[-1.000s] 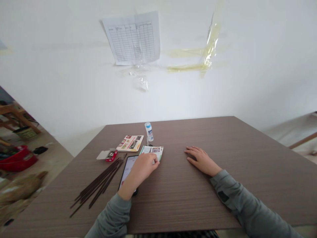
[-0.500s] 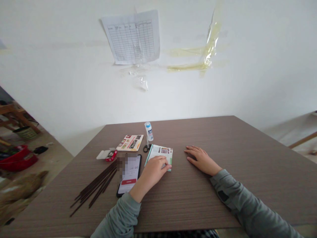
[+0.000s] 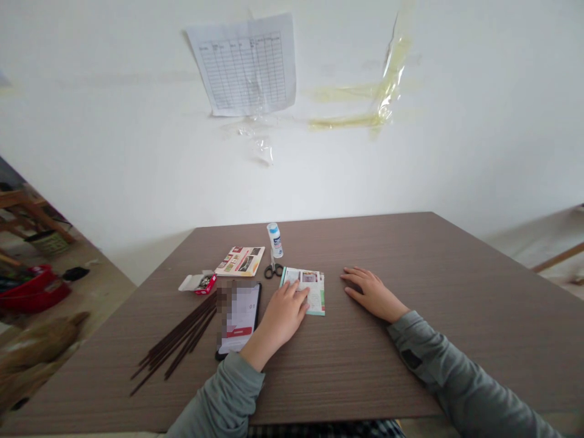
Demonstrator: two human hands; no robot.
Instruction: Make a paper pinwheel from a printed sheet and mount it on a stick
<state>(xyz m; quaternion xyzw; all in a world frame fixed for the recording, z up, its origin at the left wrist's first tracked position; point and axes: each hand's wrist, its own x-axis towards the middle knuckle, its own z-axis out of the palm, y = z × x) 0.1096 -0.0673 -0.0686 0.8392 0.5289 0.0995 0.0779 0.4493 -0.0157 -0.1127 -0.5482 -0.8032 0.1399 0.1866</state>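
My left hand (image 3: 283, 310) lies with its fingers spread on a printed leaflet or thin stack of paper (image 3: 316, 298) with pale green edges. On the bare tabletop to the right rests my right hand (image 3: 371, 293), palm down, fingers stretched, touching no object. Just behind the paper are black-handled scissors (image 3: 274, 270), and a white glue bottle with a blue cap (image 3: 275, 240) stands beyond them. A phone (image 3: 238, 319) with a lit, partly blurred screen lies left of my left wrist.
Several thin dark brown sticks (image 3: 176, 337) fan out left of the phone. An opened small red-and-white box (image 3: 201, 282) and a printed card or booklet (image 3: 240, 261) lie farther back. The brown table (image 3: 410, 243) meets a white wall with a taped sheet (image 3: 246, 67).
The printed paper has slid slightly right and turned straighter under my left hand. My left fingers have spread out flatter on it. My right hand has stayed in place.
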